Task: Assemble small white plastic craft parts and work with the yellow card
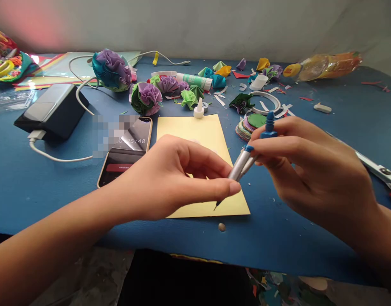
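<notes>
A drawing compass (239, 165) with silver legs and a blue ridged knob is held between both hands, tilted, its needle point down to the left. My left hand (172, 178) pinches the lower legs between thumb and fingers. My right hand (316, 170) grips the hinge end just under the knob; its fingers hide part of it. The legs are close together. Beneath the compass lies a sheet of yellow paper (189, 127) on the blue table. A stack of cut paper circles (255, 120), green on top, sits behind my right hand.
Scissors (373, 165) lie at the right. A phone (127, 148) showing a timer and a black box-shaped device (52, 110) with a white cable are at the left. Behind are paper flower balls (111, 70), a glue stick (193, 80), a tape ring (271, 102), scraps and a plastic bottle (325, 66).
</notes>
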Demonstrator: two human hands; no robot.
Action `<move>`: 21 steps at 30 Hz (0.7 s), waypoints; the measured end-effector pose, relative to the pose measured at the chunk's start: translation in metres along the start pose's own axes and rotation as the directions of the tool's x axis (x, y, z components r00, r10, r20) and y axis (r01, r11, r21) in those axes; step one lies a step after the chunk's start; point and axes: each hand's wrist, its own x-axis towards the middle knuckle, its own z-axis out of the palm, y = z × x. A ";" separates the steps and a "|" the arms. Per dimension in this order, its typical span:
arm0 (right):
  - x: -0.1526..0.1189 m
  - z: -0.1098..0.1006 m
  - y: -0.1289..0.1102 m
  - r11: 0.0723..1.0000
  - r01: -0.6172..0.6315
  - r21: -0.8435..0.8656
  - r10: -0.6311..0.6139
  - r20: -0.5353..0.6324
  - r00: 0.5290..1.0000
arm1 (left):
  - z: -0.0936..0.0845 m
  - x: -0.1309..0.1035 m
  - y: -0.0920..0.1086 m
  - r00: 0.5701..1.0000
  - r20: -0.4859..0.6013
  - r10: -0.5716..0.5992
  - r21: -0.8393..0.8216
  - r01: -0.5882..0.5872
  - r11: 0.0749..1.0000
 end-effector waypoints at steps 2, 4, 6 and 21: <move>0.001 0.002 -0.001 0.999 -0.029 0.041 0.029 -0.006 1.000 | -0.001 0.000 0.001 0.999 -0.023 0.025 0.002 -0.025 1.000; 0.001 0.003 -0.001 0.995 -0.058 0.078 0.058 0.005 0.998 | -0.003 0.001 0.002 0.998 -0.043 0.036 0.009 -0.035 0.999; 0.002 0.003 -0.001 0.993 -0.076 0.093 0.075 0.016 0.997 | -0.003 0.002 0.002 0.998 -0.049 0.037 0.017 -0.036 0.999; -0.002 0.003 -0.006 0.986 -0.141 0.084 0.141 0.006 0.990 | -0.005 0.002 0.001 0.999 -0.020 0.033 0.098 -0.031 0.995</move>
